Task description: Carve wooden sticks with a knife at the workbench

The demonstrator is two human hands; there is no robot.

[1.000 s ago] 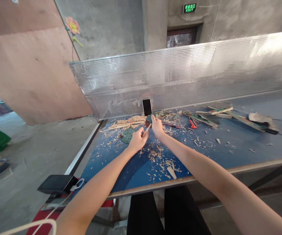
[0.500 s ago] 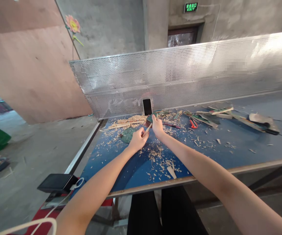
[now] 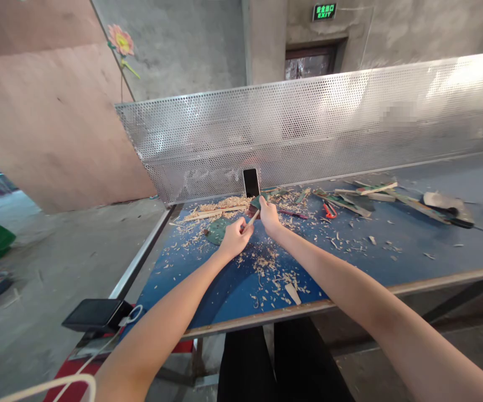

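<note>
Closed around the lower end of a pale wooden strip [image 3: 253,218] is my left hand [image 3: 235,238]. The strip slants up to the right, towards my right hand [image 3: 269,216], whose fingers are wrapped round a dark green piece [image 3: 257,202]. Its kind I cannot make out, as the hand covers part of it. The strip's upper end meets that piece or lies very close to it. Under and left of my left hand is a round green mat [image 3: 216,231] strewn with shavings. Pale wood shavings [image 3: 266,261] lie on the blue tabletop [image 3: 220,304] around both hands.
A phone [image 3: 251,183] leans against the perforated metal panel [image 3: 207,134] behind my hands. To the right lie a red-orange cutter [image 3: 330,210], a dark purple stick [image 3: 293,214] and several green-and-tan strips [image 3: 345,202]. A flat wood offcut [image 3: 293,293] sits near the front edge.
Both hands keep their hold, and the strip shifts slightly against the dark green piece. The whole view has moved a little, so things appear slightly further left.
</note>
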